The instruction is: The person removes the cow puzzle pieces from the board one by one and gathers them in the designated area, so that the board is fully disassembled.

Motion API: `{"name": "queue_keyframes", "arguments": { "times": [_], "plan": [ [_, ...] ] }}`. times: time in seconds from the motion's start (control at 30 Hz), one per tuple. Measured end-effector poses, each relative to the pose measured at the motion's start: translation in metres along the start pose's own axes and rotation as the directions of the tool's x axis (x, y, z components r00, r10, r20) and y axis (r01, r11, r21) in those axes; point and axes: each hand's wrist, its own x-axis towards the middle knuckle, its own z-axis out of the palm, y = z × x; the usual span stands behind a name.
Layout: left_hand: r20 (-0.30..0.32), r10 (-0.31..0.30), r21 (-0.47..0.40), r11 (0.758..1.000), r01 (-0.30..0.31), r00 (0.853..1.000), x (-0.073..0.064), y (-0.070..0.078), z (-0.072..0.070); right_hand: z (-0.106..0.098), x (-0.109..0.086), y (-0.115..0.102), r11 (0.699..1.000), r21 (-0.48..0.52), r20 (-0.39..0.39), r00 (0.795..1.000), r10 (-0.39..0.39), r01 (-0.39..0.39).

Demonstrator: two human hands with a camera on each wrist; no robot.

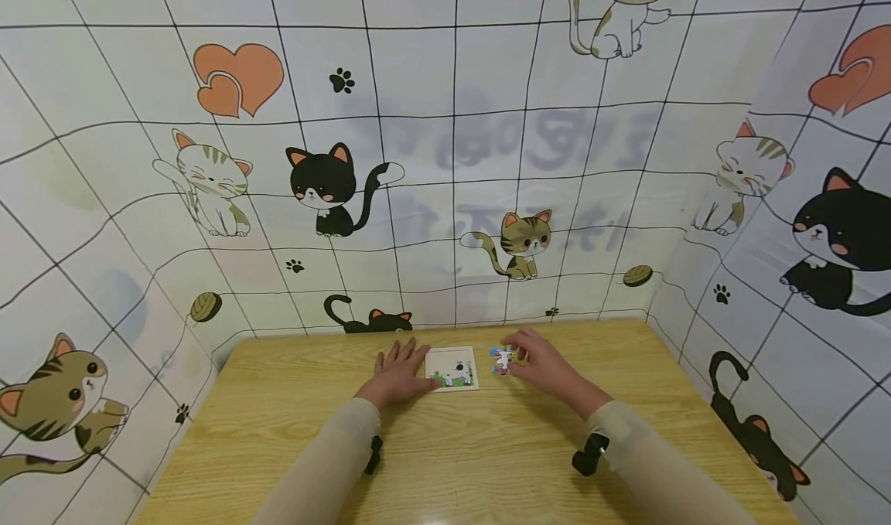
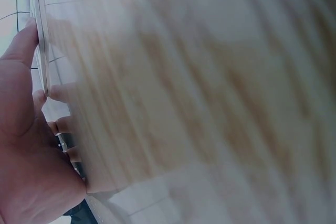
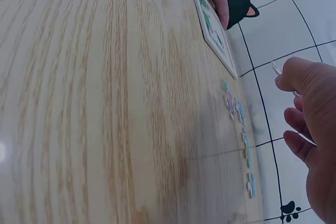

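A small square jigsaw board (image 1: 440,359) with a pale border lies on the table, part of a picture filling its lower side. My left hand (image 1: 399,374) rests at its left edge, fingers spread and thumb on the lower corner. In the left wrist view the board (image 2: 41,35) appears edge-on beside the thumb. Right of the board, my right hand (image 1: 547,364) is above several loose colourful jigsaw pieces (image 1: 497,361). The right wrist view shows a jigsaw piece (image 3: 276,68) pinched between thumb and finger, raised off the table, with the loose pieces (image 3: 229,99) below.
The wooden table (image 1: 445,448) ends at a wall hung with white cat-print cloth (image 1: 418,146), which also closes in both sides. Black straps with small devices (image 1: 590,454) sit on the wrists over beige sleeves (image 1: 327,455).
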Motion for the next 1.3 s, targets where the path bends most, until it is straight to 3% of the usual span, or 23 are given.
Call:
{"name": "queue_keyframes", "arguments": {
  "times": [0.2,0.33,0.6,0.83,1.0,1.3],
  "plan": [
    [-0.03,0.004,0.02,1.0,-0.004,1.0,0.01,-0.013,0.012,-0.007,-0.007,0.006,1.0,0.023,0.022,1.0,0.001,-0.002],
    [-0.027,0.014,0.017,1.0,-0.013,1.0,0.008,-0.011,0.01,-0.011,-0.01,0.009,1.0,0.028,0.052,0.999,-0.006,0.005],
    [-0.012,0.001,0.025,1.0,-0.001,1.0,0.001,-0.001,0.004,-0.014,-0.011,0.018,0.999,0.022,0.098,0.995,0.033,-0.036],
    [0.007,-0.011,0.01,1.0,0.011,1.0,-0.011,0.015,-0.009,-0.018,-0.011,0.016,0.998,0.04,0.116,0.992,0.048,-0.053],
    [-0.004,0.012,0.016,1.0,-0.012,1.0,-0.011,0.013,-0.008,-0.019,-0.011,0.019,0.998,0.046,0.125,0.991,0.043,-0.05],
    [0.013,-0.025,0.059,0.998,0.025,1.0,-0.01,0.018,-0.01,-0.019,-0.012,0.029,0.996,0.064,0.139,0.989,0.047,-0.056]
  ]
}}
